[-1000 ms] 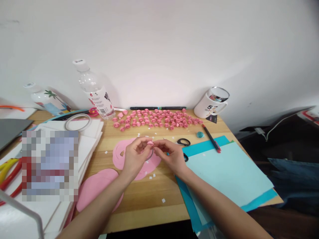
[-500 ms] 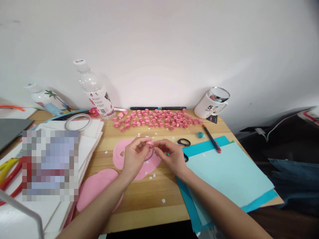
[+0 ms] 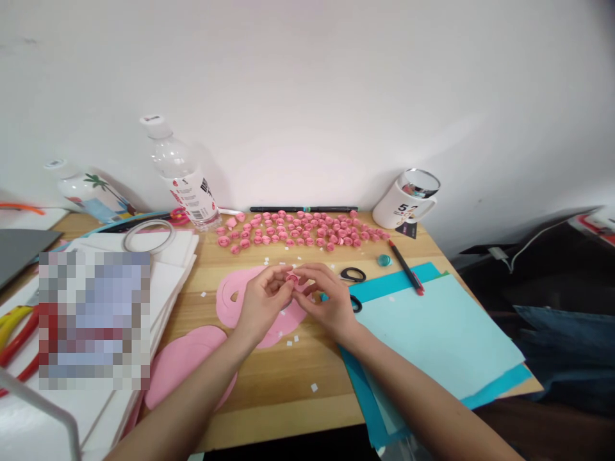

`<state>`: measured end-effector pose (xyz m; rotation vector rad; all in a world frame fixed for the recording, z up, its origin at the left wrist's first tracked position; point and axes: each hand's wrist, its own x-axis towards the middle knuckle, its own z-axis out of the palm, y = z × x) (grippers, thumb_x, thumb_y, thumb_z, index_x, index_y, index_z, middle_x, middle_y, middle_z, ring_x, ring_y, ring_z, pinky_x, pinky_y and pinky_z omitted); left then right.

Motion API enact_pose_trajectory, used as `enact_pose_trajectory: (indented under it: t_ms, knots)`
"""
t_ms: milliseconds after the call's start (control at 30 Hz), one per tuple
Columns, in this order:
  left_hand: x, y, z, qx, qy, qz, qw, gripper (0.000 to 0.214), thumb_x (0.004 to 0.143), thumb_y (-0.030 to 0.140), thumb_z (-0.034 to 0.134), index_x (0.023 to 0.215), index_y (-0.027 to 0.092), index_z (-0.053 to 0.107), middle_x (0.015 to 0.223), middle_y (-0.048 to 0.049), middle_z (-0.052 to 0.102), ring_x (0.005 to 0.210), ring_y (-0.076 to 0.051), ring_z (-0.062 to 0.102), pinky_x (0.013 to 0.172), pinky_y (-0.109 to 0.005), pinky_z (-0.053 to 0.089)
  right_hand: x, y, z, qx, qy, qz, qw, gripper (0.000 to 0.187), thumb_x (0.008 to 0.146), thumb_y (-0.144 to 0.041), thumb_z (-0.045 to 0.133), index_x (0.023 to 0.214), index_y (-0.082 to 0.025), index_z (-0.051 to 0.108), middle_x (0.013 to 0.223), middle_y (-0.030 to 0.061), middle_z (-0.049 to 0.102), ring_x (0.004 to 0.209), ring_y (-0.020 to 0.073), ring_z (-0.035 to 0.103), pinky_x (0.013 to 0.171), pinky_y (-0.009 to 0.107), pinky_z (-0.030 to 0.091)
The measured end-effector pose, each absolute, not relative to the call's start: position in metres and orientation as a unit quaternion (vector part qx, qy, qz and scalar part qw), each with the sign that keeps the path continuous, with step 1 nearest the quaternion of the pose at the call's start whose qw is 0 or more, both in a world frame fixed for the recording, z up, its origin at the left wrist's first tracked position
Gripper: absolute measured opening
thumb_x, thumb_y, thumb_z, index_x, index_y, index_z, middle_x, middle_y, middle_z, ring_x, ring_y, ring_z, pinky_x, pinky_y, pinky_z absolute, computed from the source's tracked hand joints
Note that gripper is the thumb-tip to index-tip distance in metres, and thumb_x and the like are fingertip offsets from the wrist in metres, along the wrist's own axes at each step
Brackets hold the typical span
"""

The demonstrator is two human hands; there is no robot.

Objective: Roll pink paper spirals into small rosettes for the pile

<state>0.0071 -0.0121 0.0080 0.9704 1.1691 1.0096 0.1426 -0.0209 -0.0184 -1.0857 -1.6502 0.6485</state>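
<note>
Between my fingertips is a small pink paper roll (image 3: 292, 279), coiled like a rosette. My left hand (image 3: 266, 298) pinches it from the left, and my right hand (image 3: 327, 298) has its thumb and fingers closed on its right side. Both hands hover over a pink paper spiral (image 3: 225, 301) lying on the wooden table. A stack of pink paper discs (image 3: 192, 358) rests under my left forearm. Behind the hands, many finished-looking pink paper rosettes (image 3: 298, 228) spread in a broad band. Scissors (image 3: 353, 274), partly hidden, lie just right of my right hand.
Light blue paper sheets (image 3: 437, 346) cover the table's right side, with a black and red pen (image 3: 406, 267) across their edge. A white mug (image 3: 403, 200) and a plastic bottle (image 3: 180, 176) stand near the wall. White foam sheets (image 3: 180, 256) bear a tape roll (image 3: 148, 236).
My right fingers have come in closer around the pink paper roll, which now shows its coiled end upward. The grey ring shape seen below the fingers is now mostly hidden.
</note>
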Motion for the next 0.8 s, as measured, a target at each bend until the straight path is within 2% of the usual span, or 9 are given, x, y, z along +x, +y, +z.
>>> enact_pose_trajectory:
  t_ms: [167,367,500,667,800]
  knots:
    - [0.0067,-0.0109,0.0030,0.460,0.493,0.443,0.591,0.031,0.067,0.028,0.067,0.094,0.014,0.061,0.084,-0.0067,0.068,0.081,-0.019,0.066,0.061,-0.026,0.054,0.1419,-0.0213,-0.0203,-0.450,-0.721,0.197,0.488,0.020,0.079,-0.014,0.054,0.095,-0.023,0.061,0.099,0.0074,0.063,0.083,0.0168,0.061,0.065,0.029,0.055]
    - [0.0070,-0.0105,0.0059,0.462,0.500,0.430,0.592,0.030,0.073,0.039,0.061,0.089,0.014,0.064,0.078,-0.0047,0.068,0.070,-0.016,0.065,0.062,-0.026,0.054,0.1430,-0.0215,-0.0189,-0.469,-0.703,0.197,0.497,0.009,0.080,-0.016,0.056,0.087,-0.021,0.058,0.090,0.0057,0.065,0.074,0.0145,0.062,0.059,0.026,0.054]
    - [0.0066,-0.0098,0.0091,0.473,0.503,0.437,0.577,0.031,0.077,0.041,0.056,0.088,0.013,0.064,0.066,-0.0018,0.064,0.063,-0.014,0.062,0.060,-0.025,0.053,0.1439,-0.0214,-0.0182,-0.465,-0.708,0.194,0.495,0.010,0.082,-0.016,0.054,0.089,-0.021,0.059,0.091,0.0060,0.064,0.076,0.0144,0.062,0.059,0.025,0.054]
    - [0.0064,-0.0097,0.0105,0.484,0.508,0.441,0.560,0.029,0.079,0.040,0.054,0.087,0.013,0.064,0.065,-0.0020,0.065,0.061,-0.014,0.061,0.059,-0.024,0.052,0.1450,-0.0206,-0.0200,-0.460,-0.723,0.165,0.488,0.013,0.082,-0.018,0.053,0.090,-0.022,0.062,0.093,0.0075,0.064,0.081,0.0165,0.063,0.062,0.028,0.055]
    - [0.0063,-0.0108,0.0119,0.504,0.510,0.460,0.524,0.025,0.081,0.037,0.052,0.085,0.014,0.063,0.070,-0.0024,0.066,0.061,-0.013,0.061,0.059,-0.023,0.050,0.1453,-0.0201,-0.0204,-0.461,-0.735,0.139,0.477,0.012,0.082,-0.017,0.053,0.085,-0.021,0.063,0.090,0.0081,0.063,0.072,0.0157,0.062,0.061,0.029,0.054]
